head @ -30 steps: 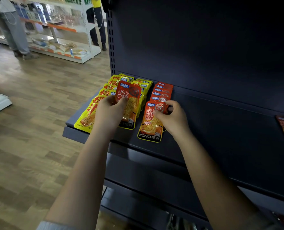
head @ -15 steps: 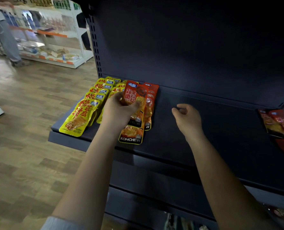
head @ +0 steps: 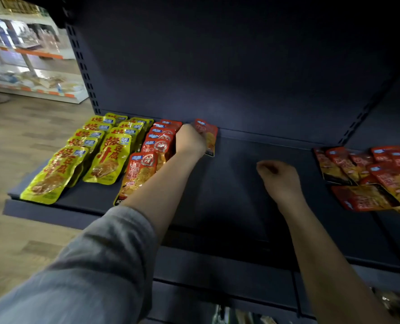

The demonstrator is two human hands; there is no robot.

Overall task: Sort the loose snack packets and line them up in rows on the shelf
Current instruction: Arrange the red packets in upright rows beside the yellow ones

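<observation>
The dark shelf [head: 229, 183] carries everything: two rows of yellow packets [head: 105, 157] at its left end, one row of red packets [head: 152, 157] just beside them, and a loose heap of red packets [head: 372, 176] well apart at the far right, not yet sorted. Half a second earlier the left hand [head: 189, 142] held a red packet [head: 208, 136] over the front of the red row; now it has carried that packet to the back of the shelf, just right of the red row, still gripping it with curled fingers, tilted up against the back panel (likely the start of a fourth row). The right hand [head: 278, 176], which a second ago pinched the front red packet, has let go and hovers over bare shelf, fingers loosely curled and holding nothing, nearer the heap, so probably next to fetch from it.
</observation>
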